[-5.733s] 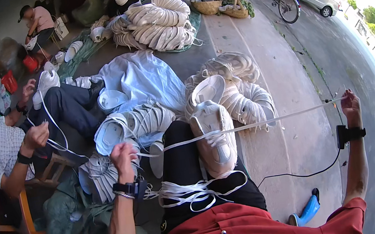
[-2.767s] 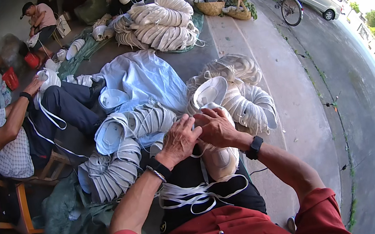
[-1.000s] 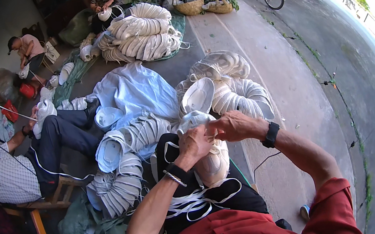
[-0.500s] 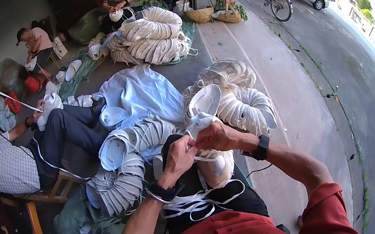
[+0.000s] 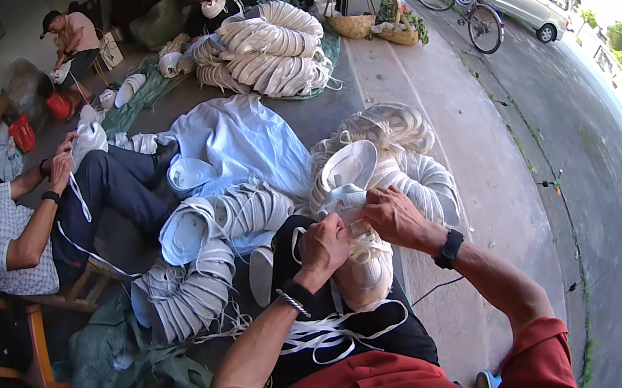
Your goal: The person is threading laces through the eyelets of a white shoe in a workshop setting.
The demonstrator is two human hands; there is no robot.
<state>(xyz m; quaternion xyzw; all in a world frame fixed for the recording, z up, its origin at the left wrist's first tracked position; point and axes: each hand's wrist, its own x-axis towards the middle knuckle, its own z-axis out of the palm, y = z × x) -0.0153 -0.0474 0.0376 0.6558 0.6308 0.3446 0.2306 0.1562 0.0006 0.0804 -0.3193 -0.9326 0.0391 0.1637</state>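
A white sneaker [image 5: 364, 277] rests on my lap, toe toward me, with its lacing part way up the front. My left hand [image 5: 326, 247] is closed at the left side of its opening, fingertips pinched on the white shoelace. On the opposite side my right hand [image 5: 399, 216] pinches the lace too, thumb and fingers together. Between both hands the shoe's pale tongue area shows; the lace ends at the fingertips are partly hidden. A bundle of loose white shoelaces [image 5: 334, 330] lies across my dark trousers.
Nested rows of white shoes [image 5: 196, 291] curve at my left, beside a pale blue cloth [image 5: 238, 149]. Another shoe pile [image 5: 414, 168] stands ahead right. A co-worker [image 5: 11, 219] sits close at left, holding a shoe. Farther off are more shoes [image 5: 262, 50], baskets [image 5: 355, 25] and a bicycle [image 5: 482, 25].
My hands, together over the shoe before, have moved apart to either side of its opening. The co-worker at left has lowered a raised arm to the shoe. The view has shifted slightly.
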